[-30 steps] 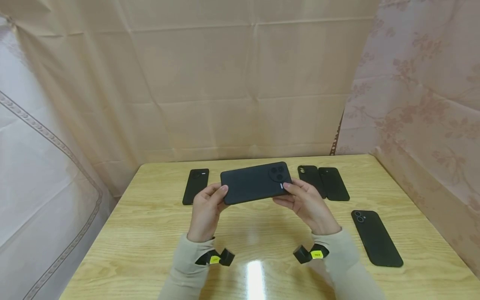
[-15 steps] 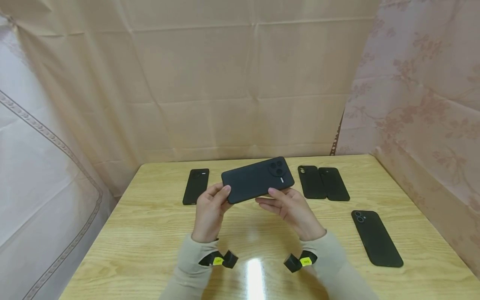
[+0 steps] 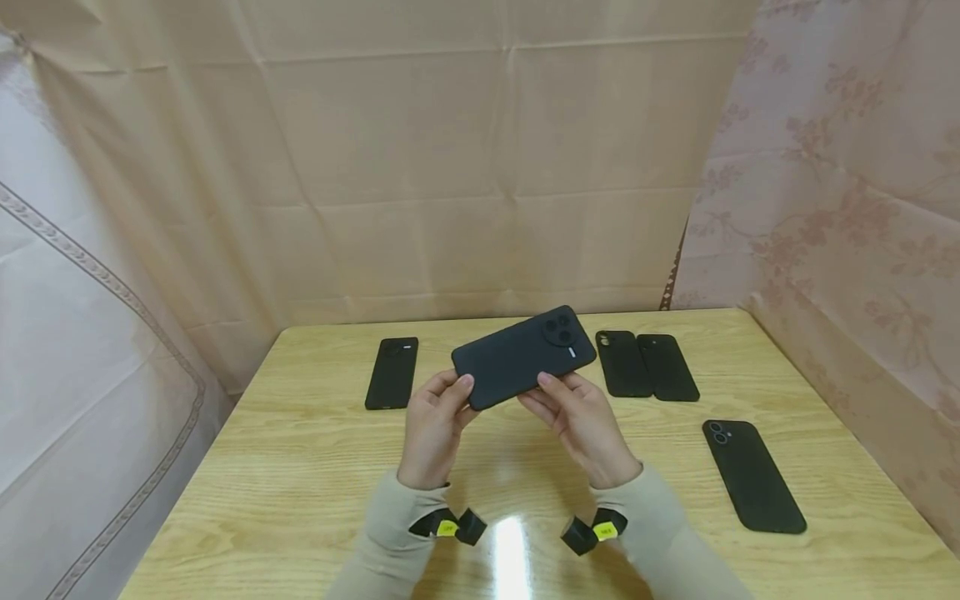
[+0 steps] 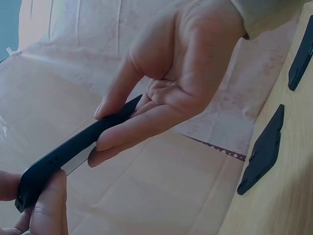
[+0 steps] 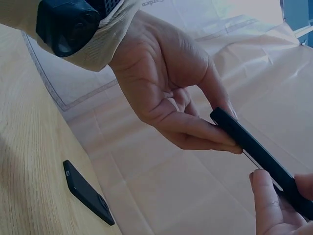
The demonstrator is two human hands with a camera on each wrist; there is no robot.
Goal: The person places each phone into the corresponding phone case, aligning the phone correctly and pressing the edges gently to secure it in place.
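Observation:
Above the table, both hands hold a phone in a dark case (image 3: 521, 357), its back with the round camera bump facing me. It is tilted, its camera end higher and to the right. My left hand (image 3: 437, 433) pinches its lower left corner, thumb on the back and fingers beneath. Along the lower long edge, my right hand (image 3: 585, 425) pinches it between thumb and fingers. In the left wrist view the phone (image 4: 73, 144) appears edge-on, a pale glossy strip along its underside. The right wrist view shows its narrow side (image 5: 254, 147) between fingers of both hands.
Behind the left hand lies a dark phone (image 3: 392, 372) on the wooden table (image 3: 285, 500). At the back right are a black phone case (image 3: 625, 364) and another flat black piece (image 3: 667, 367), side by side. Nearer, a black phone (image 3: 753, 477) lies at the right.
My right hand has slid left along the phone's lower edge, away from the camera end. The phone has tilted more, its right end rising, and the left hand has shifted slightly right.

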